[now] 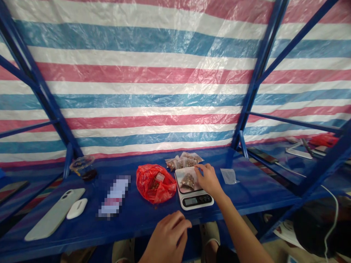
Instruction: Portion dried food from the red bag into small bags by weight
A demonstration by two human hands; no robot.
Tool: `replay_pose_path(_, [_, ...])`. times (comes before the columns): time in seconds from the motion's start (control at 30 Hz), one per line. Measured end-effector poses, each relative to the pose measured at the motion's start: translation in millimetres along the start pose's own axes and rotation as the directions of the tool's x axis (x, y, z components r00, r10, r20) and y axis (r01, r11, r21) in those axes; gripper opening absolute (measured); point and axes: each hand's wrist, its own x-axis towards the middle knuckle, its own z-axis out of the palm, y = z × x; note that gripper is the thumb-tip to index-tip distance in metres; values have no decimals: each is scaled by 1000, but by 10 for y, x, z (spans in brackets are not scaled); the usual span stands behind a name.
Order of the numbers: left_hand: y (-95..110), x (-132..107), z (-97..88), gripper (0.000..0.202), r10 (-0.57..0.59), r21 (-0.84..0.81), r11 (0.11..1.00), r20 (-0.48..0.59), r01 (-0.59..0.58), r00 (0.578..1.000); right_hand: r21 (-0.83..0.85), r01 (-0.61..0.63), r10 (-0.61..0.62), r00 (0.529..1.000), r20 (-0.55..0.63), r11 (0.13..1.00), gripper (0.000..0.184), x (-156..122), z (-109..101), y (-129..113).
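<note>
The right hand (pixel 208 179) is half open and holds nothing, its fingertips (pixel 197 167) resting at the back edge of a digital kitchen scale (pixel 196 200). On the scale's plate, just beside those fingers, lies a small clear bag of brown granules (pixel 188 180). Behind the scale sits a heap of similar filled bags (pixel 183 160). To its left, a crumpled red plastic bag (pixel 165 187) holds another small clear bag (pixel 156 182) with brown contents. A flat clear plastic bag (pixel 229 176) lies to the right on the blue shelf (pixel 153 219). The left hand (pixel 167 232) curls loosely, empty, at the shelf's front edge.
</note>
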Motion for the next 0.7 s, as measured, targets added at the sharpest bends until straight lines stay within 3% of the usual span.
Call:
replay_pose_path(0.1, [5, 24, 74, 28, 21, -55, 998, -33, -22, 999, -2, -3, 3, 1000, 9, 1000, 34, -5, 21, 45])
replay_pose_path(0.23, [7, 174, 120, 25, -134, -276, 955, -86, 105, 987, 52, -1, 1, 1000, 3, 999, 29, 6, 62, 110])
replay_pose_path(0.37, [-25, 350, 161, 22, -238, -401, 901, -138, 165, 961, 309, -30, 28, 1000, 10, 951, 26, 15, -9, 80])
replay_pose_path(0.43, [-64, 404, 179, 19, -362, -435, 870, -245, 232, 899, 499, -63, 30, 997, 74, 865, 30, -10, -110, -15])
replay_pose_path(0.53, [-119, 447, 187, 30, -563, -482, 797, -374, 364, 737, 645, -112, 2, 986, 169, 756, 33, -85, -268, -284])
replay_pose_path(0.63, [-147, 490, 183, 48, -705, -572, 687, -375, 448, 602, 699, -95, -73, 976, 207, 709, 33, -159, -320, -655])
replay_pose_path(0.7, [-171, 529, 197, 52, -784, -686, 578, -317, 442, 533, 732, -113, -94, 967, 235, 672, 32, -186, -269, -899])
